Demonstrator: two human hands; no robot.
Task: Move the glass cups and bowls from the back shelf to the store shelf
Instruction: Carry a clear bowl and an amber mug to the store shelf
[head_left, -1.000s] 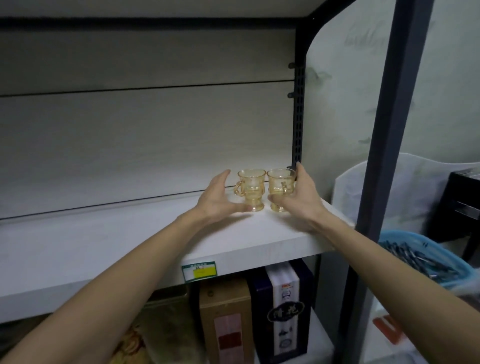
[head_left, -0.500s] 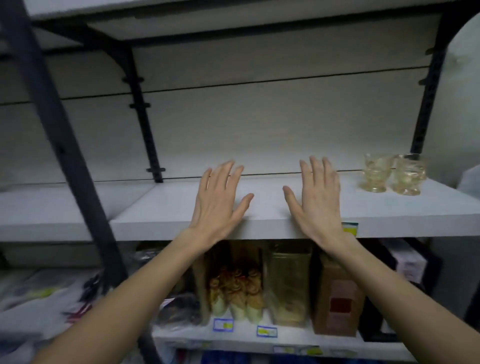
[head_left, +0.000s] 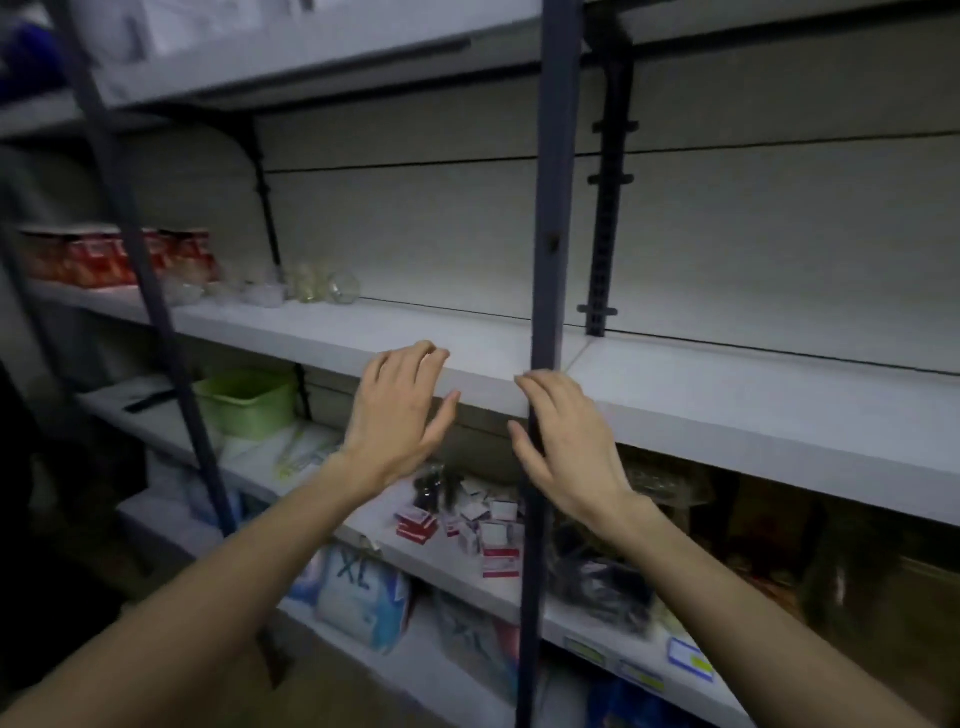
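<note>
Head view, and both hands are up in front of the white shelf (head_left: 727, 410), holding nothing. The left hand (head_left: 397, 415) hangs with fingers loosely spread and slightly curled, fingertips over the shelf's front edge. The right hand (head_left: 566, 447) is spread wide too, and a dark upright post (head_left: 550, 260) cuts straight across it, hiding part of the palm and thumb side. The shelf board between the hands and the back panel lies bare, a long clear run from the post out to the right. Far off to the left on that same board sits a huddle of glass cups and bowls (head_left: 291, 288), well apart from both hands, blurred so that single pieces cannot be counted. Just left of them, red-labelled jars (head_left: 119, 254) stand behind a second slanted post (head_left: 156, 312). Below, a green tub (head_left: 249, 400), scattered small boxes (head_left: 467, 525) and a pack marked XL (head_left: 358, 587) are smeared by blur; the lower right is too dark to read.
</note>
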